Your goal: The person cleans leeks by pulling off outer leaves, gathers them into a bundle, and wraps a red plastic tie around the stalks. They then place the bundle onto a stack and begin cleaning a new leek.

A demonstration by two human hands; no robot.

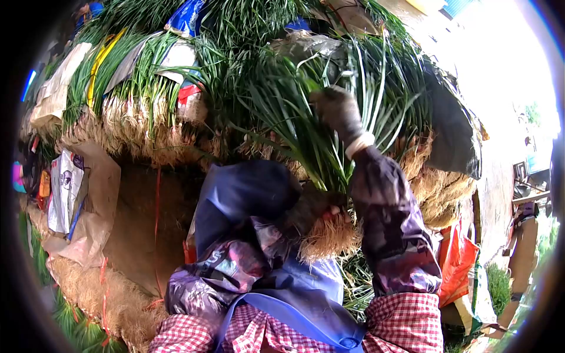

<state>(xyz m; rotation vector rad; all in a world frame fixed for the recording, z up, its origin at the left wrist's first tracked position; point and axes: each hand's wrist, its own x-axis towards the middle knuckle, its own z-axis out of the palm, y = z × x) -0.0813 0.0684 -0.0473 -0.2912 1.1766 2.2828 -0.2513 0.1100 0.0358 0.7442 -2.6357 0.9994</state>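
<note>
A bunch of green onions (pixel 315 147) stands upright before me, its long leaves fanning upward and its pale roots hanging over my lap. Around its base, just above the roots, my left hand (pixel 312 207) is closed in a dark glove; shadow partly hides the fingers. My right hand (pixel 338 110), in a grey glove with a light cuff, is raised among the upper leaves. Its fingers look curled and are blurred by motion. A pale green smear shows at the fingertips, but what they grip is not clear.
Heaped green onions (pixel 141 106) with roots facing me fill the surface ahead. A dark sheet (pixel 453 135) covers part of the pile at right. Beside me are a red bag (pixel 456 265), a white printed bag (pixel 65 188) and bundled roots (pixel 106 294) tied with red string.
</note>
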